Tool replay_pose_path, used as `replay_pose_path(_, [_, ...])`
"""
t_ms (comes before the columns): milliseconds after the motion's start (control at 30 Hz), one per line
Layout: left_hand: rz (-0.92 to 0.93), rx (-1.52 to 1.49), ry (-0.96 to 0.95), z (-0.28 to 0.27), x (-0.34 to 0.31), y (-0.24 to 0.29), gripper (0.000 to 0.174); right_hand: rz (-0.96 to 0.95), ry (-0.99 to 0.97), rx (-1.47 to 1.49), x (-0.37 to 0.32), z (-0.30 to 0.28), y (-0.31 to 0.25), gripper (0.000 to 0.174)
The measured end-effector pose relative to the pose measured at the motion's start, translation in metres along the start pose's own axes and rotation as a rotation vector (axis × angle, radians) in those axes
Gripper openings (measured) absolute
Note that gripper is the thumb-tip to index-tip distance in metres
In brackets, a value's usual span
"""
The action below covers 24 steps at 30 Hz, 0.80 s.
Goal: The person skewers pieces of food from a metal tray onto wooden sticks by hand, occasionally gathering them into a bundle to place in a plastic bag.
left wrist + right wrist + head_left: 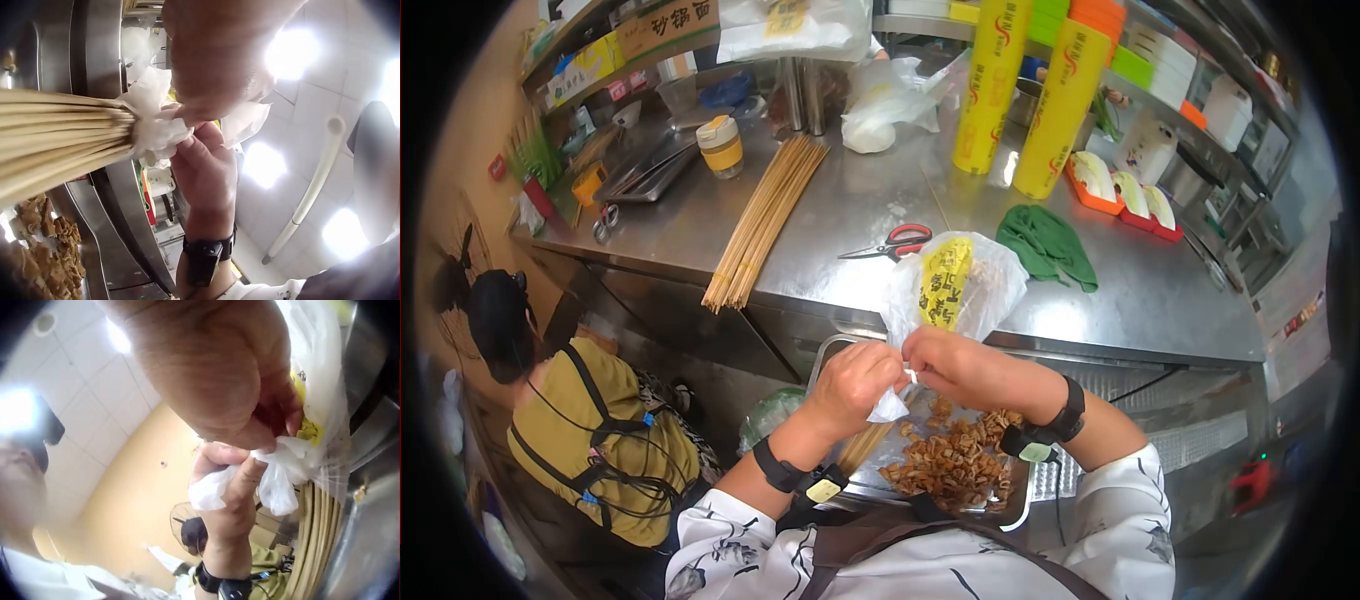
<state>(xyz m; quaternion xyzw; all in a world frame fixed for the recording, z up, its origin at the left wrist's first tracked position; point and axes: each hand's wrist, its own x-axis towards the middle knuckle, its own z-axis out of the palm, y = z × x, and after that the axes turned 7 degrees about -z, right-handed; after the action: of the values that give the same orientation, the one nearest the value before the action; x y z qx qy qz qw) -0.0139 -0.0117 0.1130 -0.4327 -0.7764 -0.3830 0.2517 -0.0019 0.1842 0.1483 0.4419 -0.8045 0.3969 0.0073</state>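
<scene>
A translucent plastic bag with a yellow label (960, 275) lies over the counter edge, its gathered ends between the two hands. The left hand (860, 385) pinches one twisted end of the white plastic, and the right hand (960, 368) pinches another right beside it. In the left wrist view, thin wooden sticks (62, 137) come out of the bunched plastic (156, 128) wrapped around them. The right wrist view shows the sticks (315, 537) below the bag (319, 381), with the fingertips of both hands close together at the plastic.
Beneath the hands is a metal tray (1022, 500) with brown food pieces (955, 460). On the counter lie scissors (890, 243), a stick bundle (768, 220), a green cloth (1048, 245), a cup (720, 147), yellow rolls (1065, 110) and red trays (1135, 212). Another person (600, 430) is at the left.
</scene>
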Motion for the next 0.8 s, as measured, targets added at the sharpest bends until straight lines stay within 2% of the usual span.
replay_pose_path(33, [-0.045,-0.015,-0.027,0.002,-0.005,-0.001,0.022,0.002,-0.009,-0.001,0.002,0.001,-0.001,0.008])
replay_pose_path(100, [-0.101,-0.034,-0.050,0.002,-0.016,0.000,0.022,-0.224,-0.048,-0.408,0.002,0.002,-0.003,0.016])
replay_pose_path(167, [-0.208,-0.131,-0.094,-0.004,-0.026,0.003,0.019,-0.191,-0.079,-0.476,-0.004,-0.003,0.003,0.018])
replay_pose_path(233, [-0.237,-0.165,-0.090,-0.009,-0.036,0.001,0.019,-0.174,-0.098,-0.556,-0.007,-0.010,0.007,0.019])
replay_pose_path(300, [-0.362,-0.236,-0.050,-0.008,-0.048,0.002,0.017,-0.183,-0.070,-0.669,-0.010,-0.014,0.005,0.017])
replay_pose_path(333, [-0.396,-0.280,-0.023,-0.006,-0.052,0.000,0.025,-0.222,0.006,-0.687,-0.009,-0.014,0.003,0.016])
replay_pose_path(367, [-0.397,-0.277,-0.020,-0.003,-0.053,0.000,0.025,-0.226,0.005,-0.686,-0.007,-0.015,0.003,0.016])
replay_pose_path(433, [-0.400,-0.025,0.189,0.000,-0.044,0.009,0.046,-0.269,0.231,-0.757,-0.003,-0.021,0.004,0.017])
replay_pose_path(467, [-0.503,0.091,0.148,-0.003,-0.042,0.015,0.060,-0.302,0.264,-0.752,0.001,-0.022,0.004,0.018])
replay_pose_path(500, [-0.503,0.092,0.151,-0.003,-0.045,0.013,0.060,-0.305,0.263,-0.752,0.002,-0.022,0.004,0.018])
replay_pose_path(567, [-0.898,-0.188,-0.458,-0.008,-0.050,0.004,0.055,-0.322,0.290,-0.770,0.006,-0.024,0.002,0.020])
replay_pose_path(600, [-0.917,-0.247,-0.614,-0.009,-0.047,0.005,0.046,-0.333,0.289,-0.773,0.009,-0.027,-0.001,0.020])
replay_pose_path(633, [-0.914,-0.242,-0.601,-0.008,-0.046,0.007,0.046,-0.340,0.307,-0.776,0.009,-0.030,-0.007,0.023])
replay_pose_path(700, [-0.881,-0.582,-0.450,0.001,-0.051,0.016,0.039,-0.365,0.324,-0.782,0.011,-0.033,-0.021,0.026])
replay_pose_path(767, [-0.925,-0.588,-0.429,0.005,-0.045,0.019,0.033,-0.313,0.537,-0.750,0.008,-0.029,-0.036,0.031])
replay_pose_path(800, [-1.022,-0.681,-0.407,0.005,-0.041,0.022,0.038,-0.328,0.534,-0.749,0.006,-0.024,-0.039,0.031])
